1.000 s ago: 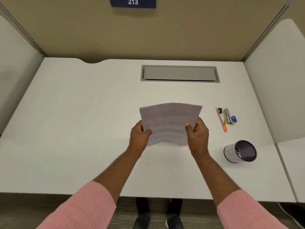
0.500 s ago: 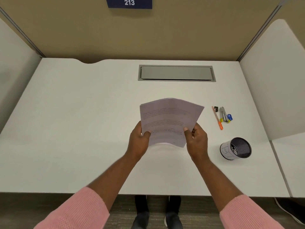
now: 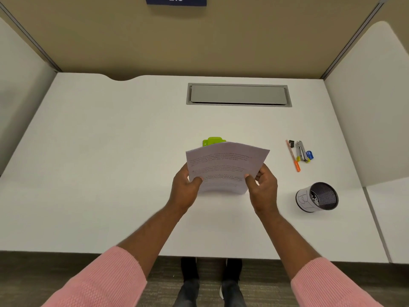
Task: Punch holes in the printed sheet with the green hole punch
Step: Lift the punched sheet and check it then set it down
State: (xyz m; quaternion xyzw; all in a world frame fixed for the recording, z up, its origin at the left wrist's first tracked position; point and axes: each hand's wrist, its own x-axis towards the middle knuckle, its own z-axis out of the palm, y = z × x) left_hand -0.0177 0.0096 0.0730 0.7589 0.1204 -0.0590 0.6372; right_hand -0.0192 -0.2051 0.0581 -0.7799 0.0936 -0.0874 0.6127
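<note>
Your fingers (image 3: 197,180) on both hands pinch the sheet's (image 3: 225,165) lower corners above the desk (image 3: 110,151), just before the punch (image 3: 213,141); light and floppy, so hold its edges.

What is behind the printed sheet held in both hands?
The green hole punch peeks above the printed sheet; only its top shows, the rest is covered.
</note>
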